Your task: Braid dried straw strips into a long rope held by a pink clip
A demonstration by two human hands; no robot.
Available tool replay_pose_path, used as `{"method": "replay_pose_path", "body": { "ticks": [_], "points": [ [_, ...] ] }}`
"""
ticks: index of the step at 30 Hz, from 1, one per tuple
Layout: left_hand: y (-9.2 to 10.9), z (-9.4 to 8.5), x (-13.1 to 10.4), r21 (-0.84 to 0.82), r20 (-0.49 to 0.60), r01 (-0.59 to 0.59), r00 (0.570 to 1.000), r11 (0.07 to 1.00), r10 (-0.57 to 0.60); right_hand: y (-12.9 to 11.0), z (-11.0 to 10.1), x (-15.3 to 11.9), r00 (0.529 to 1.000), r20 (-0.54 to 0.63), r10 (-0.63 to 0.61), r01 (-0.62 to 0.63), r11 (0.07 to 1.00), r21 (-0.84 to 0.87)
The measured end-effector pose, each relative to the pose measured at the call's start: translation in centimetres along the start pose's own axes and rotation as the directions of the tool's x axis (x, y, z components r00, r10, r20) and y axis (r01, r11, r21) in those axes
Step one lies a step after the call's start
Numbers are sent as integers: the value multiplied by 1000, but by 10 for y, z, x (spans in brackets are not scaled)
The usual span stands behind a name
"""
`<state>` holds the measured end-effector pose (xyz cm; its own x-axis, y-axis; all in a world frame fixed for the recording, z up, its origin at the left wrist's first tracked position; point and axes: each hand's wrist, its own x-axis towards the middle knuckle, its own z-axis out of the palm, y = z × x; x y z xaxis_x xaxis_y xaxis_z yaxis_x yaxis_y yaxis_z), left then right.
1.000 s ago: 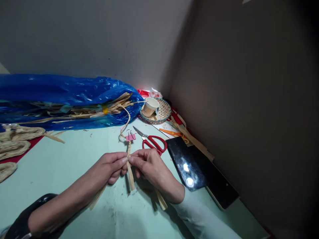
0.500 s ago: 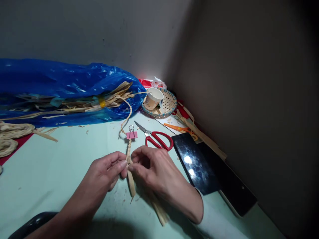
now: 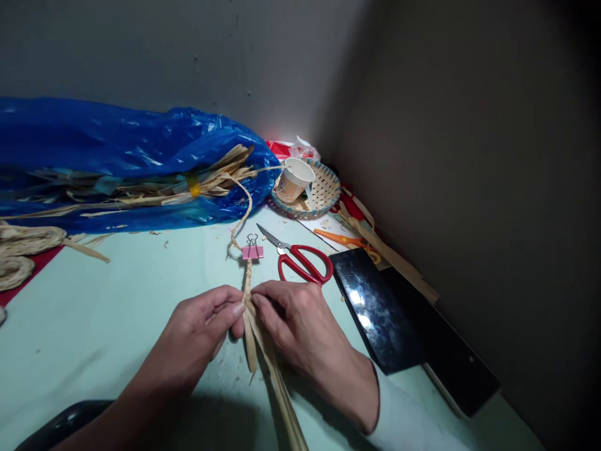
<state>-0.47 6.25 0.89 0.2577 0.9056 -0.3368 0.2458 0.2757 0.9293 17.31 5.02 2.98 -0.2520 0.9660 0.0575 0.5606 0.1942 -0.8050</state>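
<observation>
A thin braid of dried plant strips point(image 3: 248, 275) runs down from a pink binder clip point(image 3: 252, 252). My left hand point(image 3: 206, 326) pinches the braid's lower end between thumb and fingers. From the right, my right hand point(image 3: 300, 322) is closed on a strip at the same spot, its fingertips close to the left thumb. Below the fingers the loose strips point(image 3: 277, 382) fan out: a short one points down, a longer one slants toward the bottom edge. Just beyond the right hand lie red-handled scissors point(image 3: 305, 263), blades open.
A blue plastic bag point(image 3: 141, 141) at the back left holds a bundle of dried strips point(image 3: 225, 172). Behind the scissors, a paper cup point(image 3: 295, 181) sits in a woven basket point(image 3: 328, 191). Two dark flat devices, one a tablet point(image 3: 375, 313), lie right. Coiled braids point(image 3: 28, 241) rest at the left edge.
The long strip has swung from beneath my right hand to its left side, now lying in plain view. My right fingers have shifted slightly up the braid. The camera view has shifted a little.
</observation>
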Motion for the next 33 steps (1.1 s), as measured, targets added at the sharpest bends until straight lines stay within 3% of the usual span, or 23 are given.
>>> {"method": "replay_pose_path", "body": {
  "ticks": [12,15,18,24,28,33],
  "points": [
    [15,5,-4,6,-66,88,994,996,-87,7,2,0,997,-39,70,-72,997,-39],
    [11,4,-2,-33,-47,61,997,998,-63,1,-1,3,993,-17,117,-116,991,60],
    [5,1,0,-45,4,65,998,997,-64,0,-3,4,996,0,88,-88,994,72],
    [-3,-2,3,-17,73,54,996,998,-52,5,3,0,1000,-27,9,-14,983,-182],
    [-4,-1,8,11,77,6,997,1000,-7,0,7,-3,996,-40,-76,48,873,-485],
    [-5,0,12,-1,53,-6,999,1000,6,1,8,-2,989,14,-149,125,772,-623]
  ]
}}
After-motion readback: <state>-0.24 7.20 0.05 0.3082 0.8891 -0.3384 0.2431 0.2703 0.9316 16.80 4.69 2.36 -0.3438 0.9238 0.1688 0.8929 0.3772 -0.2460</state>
